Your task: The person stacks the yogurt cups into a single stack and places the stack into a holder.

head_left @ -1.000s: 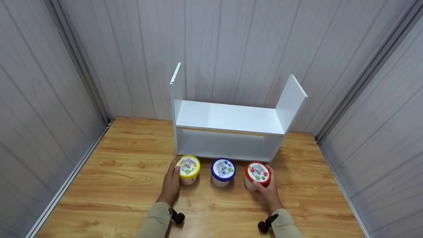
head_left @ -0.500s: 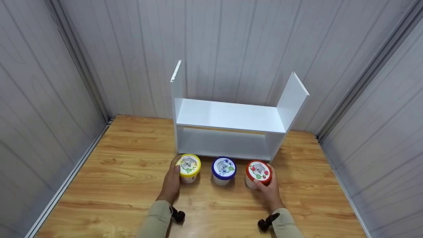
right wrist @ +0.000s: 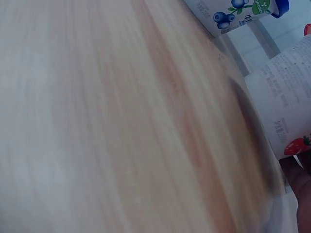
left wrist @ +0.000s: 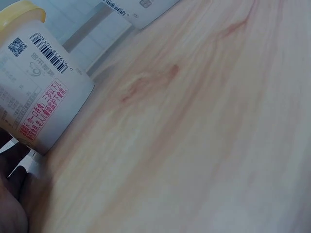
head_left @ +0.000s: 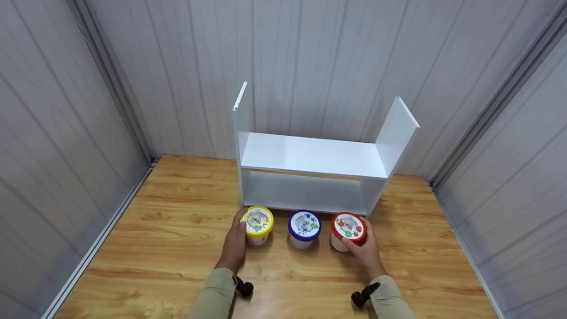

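Note:
Three white plastic tubs with printed lids stand in a row on the wooden table. At the left is the yellow-lidded tub (head_left: 257, 221), its barcode side facing the left wrist view; my left hand (head_left: 234, 244) holds it from its left side, thumb near the lid rim. In the middle the blue-lidded tub (head_left: 304, 227) stands untouched, blueberries printed on its side (right wrist: 233, 14) in the right wrist view. My right hand (head_left: 367, 252) grips the red-lidded tub (head_left: 348, 228) from the right, thumb in front and fingers behind. Both held tubs look upright.
A white two-level shelf (head_left: 314, 155) with tall side panels stands right behind the tubs. The wooden table (head_left: 186, 221) reaches to pale panel walls (head_left: 310, 57) at the back and sides. Dark wrist mounts (head_left: 244, 288) sit on both sleeves.
The whole scene shifts slightly in the head view. Both hands stay on the same tubs, and the tubs keep their places before the shelf.

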The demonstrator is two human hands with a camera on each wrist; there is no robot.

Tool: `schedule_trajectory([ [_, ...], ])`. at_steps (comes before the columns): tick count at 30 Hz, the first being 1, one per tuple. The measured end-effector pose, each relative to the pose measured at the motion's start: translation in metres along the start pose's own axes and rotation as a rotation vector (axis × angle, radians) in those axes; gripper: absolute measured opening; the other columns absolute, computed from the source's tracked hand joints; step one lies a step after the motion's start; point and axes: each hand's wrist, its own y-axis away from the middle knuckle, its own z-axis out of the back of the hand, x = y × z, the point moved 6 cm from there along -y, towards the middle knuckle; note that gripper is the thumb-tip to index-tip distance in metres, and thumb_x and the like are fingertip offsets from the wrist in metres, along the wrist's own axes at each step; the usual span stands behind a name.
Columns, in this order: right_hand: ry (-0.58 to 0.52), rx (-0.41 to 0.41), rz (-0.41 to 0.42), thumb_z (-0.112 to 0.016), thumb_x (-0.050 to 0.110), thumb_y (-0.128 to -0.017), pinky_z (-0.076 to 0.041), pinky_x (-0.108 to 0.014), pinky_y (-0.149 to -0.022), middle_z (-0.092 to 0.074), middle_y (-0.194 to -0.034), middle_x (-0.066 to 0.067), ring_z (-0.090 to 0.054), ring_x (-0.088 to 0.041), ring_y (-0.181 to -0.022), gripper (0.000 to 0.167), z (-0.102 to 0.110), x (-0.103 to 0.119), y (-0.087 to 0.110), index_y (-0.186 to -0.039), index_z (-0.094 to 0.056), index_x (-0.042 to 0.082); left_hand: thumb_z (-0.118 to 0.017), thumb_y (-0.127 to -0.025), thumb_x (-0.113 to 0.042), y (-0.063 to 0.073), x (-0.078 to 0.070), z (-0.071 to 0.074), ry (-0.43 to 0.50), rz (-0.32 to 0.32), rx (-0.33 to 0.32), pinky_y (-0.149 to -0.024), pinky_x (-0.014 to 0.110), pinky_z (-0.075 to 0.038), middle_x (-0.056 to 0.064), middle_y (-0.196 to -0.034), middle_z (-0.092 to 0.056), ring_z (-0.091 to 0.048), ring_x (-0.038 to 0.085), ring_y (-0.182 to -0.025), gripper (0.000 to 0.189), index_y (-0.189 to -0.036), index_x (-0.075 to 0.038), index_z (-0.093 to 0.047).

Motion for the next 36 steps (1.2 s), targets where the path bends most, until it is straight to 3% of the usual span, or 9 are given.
schedule_trajectory([
  [6,-0.021,0.019,0.026,-0.079,0.004,-0.085,-0.043,-0.014,-0.096,-0.043,-0.149,-0.020,-0.047,-0.019,-0.128,0.089,0.001,0.007,-0.002,-0.158,-0.027,0.006,-0.031,-0.110,-0.047,0.000,-0.001,0.001,-0.034,0.019,-0.023,-0.115,0.066,-0.021,0.008,-0.158,-0.037,-0.027,0.037,-0.147,0.046,-0.154,-0.038,-0.039],
  [11,0.001,0.011,0.018,-0.081,0.006,-0.083,-0.039,-0.011,-0.097,-0.043,-0.150,-0.022,-0.043,-0.025,-0.133,0.093,0.003,0.012,-0.004,-0.158,-0.026,0.003,-0.029,-0.110,-0.050,0.001,0.000,0.001,-0.049,0.031,-0.009,-0.115,0.072,-0.014,0.009,-0.162,-0.033,-0.015,0.044,-0.151,0.047,-0.155,-0.040,-0.037],
  [14,-0.006,0.013,0.013,-0.081,0.006,-0.083,-0.038,-0.010,-0.097,-0.041,-0.151,-0.023,-0.041,-0.028,-0.135,0.096,0.003,0.017,-0.005,-0.159,-0.022,0.002,-0.028,-0.110,-0.048,0.001,0.000,0.001,-0.054,0.023,-0.009,-0.116,0.071,-0.012,0.007,-0.162,-0.033,-0.013,0.044,-0.151,0.046,-0.154,-0.041,-0.037],
  [19,-0.031,0.020,0.016,-0.081,0.005,-0.084,-0.041,-0.011,-0.095,-0.040,-0.152,-0.020,-0.042,-0.027,-0.134,0.095,0.003,0.022,-0.008,-0.159,-0.023,0.004,-0.030,-0.110,-0.047,0.000,-0.001,0.002,-0.073,0.011,-0.018,-0.115,0.068,-0.020,0.007,-0.159,-0.038,-0.024,0.040,-0.149,0.045,-0.154,-0.041,-0.038],
  [31,-0.039,0.052,0.026,-0.082,0.008,-0.085,-0.045,-0.012,-0.094,-0.042,-0.150,-0.013,-0.043,-0.024,-0.133,0.090,0.000,0.041,-0.012,-0.157,-0.029,0.013,-0.029,-0.110,-0.050,0.000,-0.003,0.001,-0.083,0.032,-0.020,-0.115,0.070,-0.017,0.008,-0.161,-0.036,-0.020,0.043,-0.150,0.046,-0.154,-0.042,-0.038],
  [36,-0.042,0.066,0.049,-0.081,0.007,-0.085,-0.046,-0.014,-0.094,-0.041,-0.150,-0.016,-0.044,-0.025,-0.131,0.090,-0.003,0.048,-0.012,-0.158,-0.027,0.011,-0.029,-0.110,-0.047,0.000,-0.002,0.001,-0.077,0.022,-0.022,-0.116,0.069,-0.016,0.005,-0.161,-0.036,-0.019,0.042,-0.151,0.046,-0.155,-0.038,-0.038],
])
